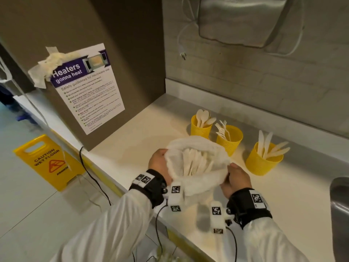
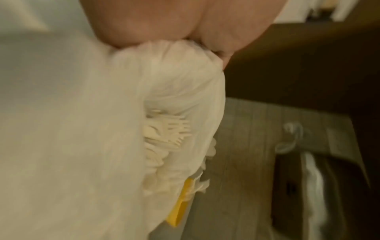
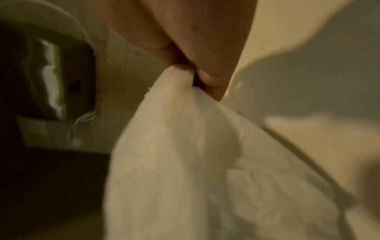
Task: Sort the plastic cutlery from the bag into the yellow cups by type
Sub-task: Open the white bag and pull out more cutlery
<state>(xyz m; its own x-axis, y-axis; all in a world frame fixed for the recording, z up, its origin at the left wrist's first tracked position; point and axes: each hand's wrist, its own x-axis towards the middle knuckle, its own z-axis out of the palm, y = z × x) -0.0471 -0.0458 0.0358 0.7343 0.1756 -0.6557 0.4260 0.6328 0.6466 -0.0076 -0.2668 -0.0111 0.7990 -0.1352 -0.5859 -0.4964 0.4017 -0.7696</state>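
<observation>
A white plastic bag (image 1: pixel 196 144) is held open above the counter, with several pieces of cream cutlery (image 1: pixel 194 163) lying inside. My left hand (image 1: pixel 158 163) grips the bag's left rim and my right hand (image 1: pixel 236 178) pinches its right rim. Three yellow cups stand behind it: one with spoons (image 1: pixel 201 129), one with forks (image 1: pixel 230 140), one with knives (image 1: pixel 261 161). In the left wrist view the bag (image 2: pixel 180 91) bunches under my fingers, and forks (image 2: pixel 174 129) show inside. The right wrist view shows my fingers (image 3: pixel 209 76) pinching the bag (image 3: pixel 185 146).
The cream counter (image 1: pixel 132 146) ends at a brown panel carrying a microwave notice (image 1: pixel 88 87) on the left. A metal dispenser (image 1: pixel 243 19) hangs on the wall behind. A yellow wet-floor sign (image 1: pixel 47 161) stands on the floor. A metal sink edge (image 1: pixel 340 201) lies at the right.
</observation>
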